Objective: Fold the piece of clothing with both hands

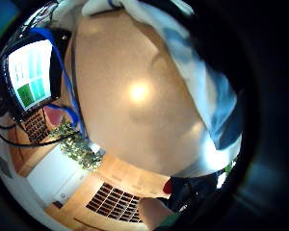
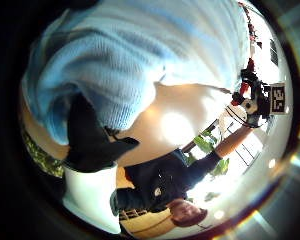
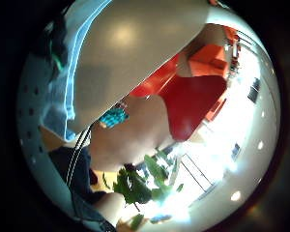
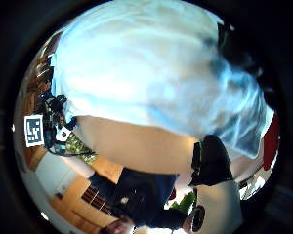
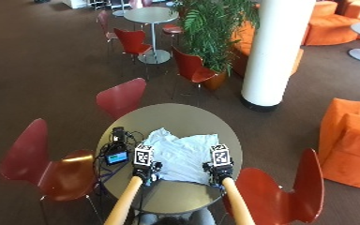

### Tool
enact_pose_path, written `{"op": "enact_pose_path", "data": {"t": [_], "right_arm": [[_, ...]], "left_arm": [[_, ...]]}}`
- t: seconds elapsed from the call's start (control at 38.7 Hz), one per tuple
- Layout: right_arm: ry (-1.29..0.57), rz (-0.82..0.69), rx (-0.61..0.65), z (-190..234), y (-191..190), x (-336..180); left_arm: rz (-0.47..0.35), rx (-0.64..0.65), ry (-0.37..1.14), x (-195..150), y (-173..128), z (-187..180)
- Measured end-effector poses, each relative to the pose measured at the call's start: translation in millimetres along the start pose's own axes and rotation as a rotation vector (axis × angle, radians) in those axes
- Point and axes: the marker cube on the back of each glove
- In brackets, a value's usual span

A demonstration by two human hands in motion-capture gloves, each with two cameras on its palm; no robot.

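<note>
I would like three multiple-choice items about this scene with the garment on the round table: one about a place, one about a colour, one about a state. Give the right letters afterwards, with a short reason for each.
1. Where does the small device with the lit screen lie?
A. on the table, at the person's left of the garment
B. on a red chair
C. on top of the garment

2. What colour is the garment?
A. red
B. light blue
C. dark green

3. How does the garment lie now?
A. folded into a neat small square
B. hanging off a chair back
C. spread on the table, rumpled, with both hands at its near edge

Answers: A, the device rests on the table beside the garment. B, the outside view shows it pale blue. C, the left hand and right hand are at its near corners; the cloth is creased and still wide.
</note>
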Motion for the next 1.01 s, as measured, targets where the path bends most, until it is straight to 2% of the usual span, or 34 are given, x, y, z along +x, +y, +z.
{"op": "enact_pose_path", "data": {"t": [0.21,0.39,0.49,0.59,0.75,0.88,0.96,1.01], "right_arm": [[0.002,0.002,0.057,1,-1,1],[-0.023,-0.02,0.274,-8,-18,-2],[-0.057,-0.056,0.253,-7,-15,-6],[-0.05,-0.027,0.242,-3,-12,-3],[-0.017,-0.008,0.27,3,-7,7],[-0.02,0.01,0.228,9,10,22],[-0.016,-0.003,0.184,11,31,28],[0.008,-0.012,0.216,11,32,35]], "left_arm": [[-0.036,0.032,0.015,2,1,-3],[-0.026,0.133,0.043,7,0,-3],[-0.008,0.181,0.056,9,1,-2],[0.0,0.203,0.055,11,3,-3],[-0.026,0.149,-0.035,6,20,-4],[0.055,0.21,-0.054,5,41,-3],[0.128,0.306,-0.084,3,48,2],[0.16,0.379,-0.116,0,52,5]]}}
